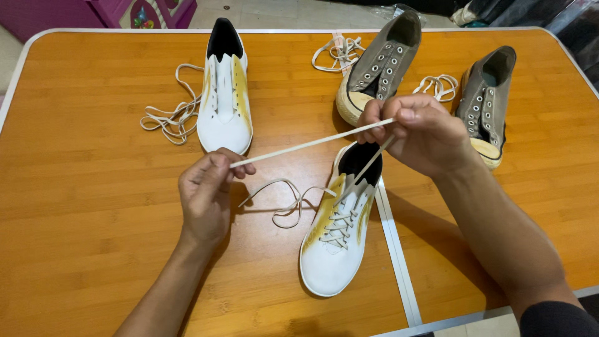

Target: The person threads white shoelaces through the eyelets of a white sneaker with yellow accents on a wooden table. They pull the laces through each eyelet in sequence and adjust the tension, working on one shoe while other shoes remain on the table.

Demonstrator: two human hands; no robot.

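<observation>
Orange wood-grain table (pixel 93 206) with a pale metal rim and a pale seam down its right half fills the view. At the centre lies a white shoe with yellow flames (pixel 337 231), half laced, toe toward six o'clock. The left hand (pixel 206 193) pinches the tip of a flat white lace (pixel 306 145) between thumb and fingers; the right hand (pixel 418 134), at two o'clock from that shoe, is closed on the same lace, holding it taut above the shoe's opening.

Its unlaced twin (pixel 224 93) sits at eleven o'clock beside a loose lace (pixel 168 115). Two grey canvas shoes (pixel 380 62) (pixel 486 103) lie at one and two o'clock, each with a bundled lace nearby.

Judging from this, the other lace end (pixel 284 200), lying slack at nine o'clock of the shoe, could slip back through the eyelets if the taut side is pulled hard, leaving uneven ends.

No packages, labels or signs show; only a purple plastic piece (pixel 125 12) at eleven o'clock beyond the table.
</observation>
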